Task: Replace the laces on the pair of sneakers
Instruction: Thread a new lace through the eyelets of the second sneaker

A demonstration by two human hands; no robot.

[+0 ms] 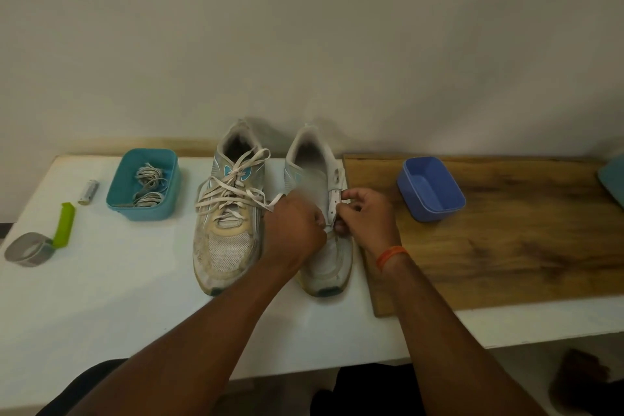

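Two sneakers sit mid-frame on the white counter [101, 297]: the left sneaker [227, 213] loosely laced, the right sneaker [324, 213] unlaced. Your left hand [293, 230] and right hand [366, 216] each have a grip pinched on the white lace [329, 229] at its lowest eyelets. Left of the shoes, a teal tub [143, 184] holds patterned laces [148, 184].

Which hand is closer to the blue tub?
Right. The right hand is at the unlaced sneaker, just left of the blue tub; the left hand is farther left.
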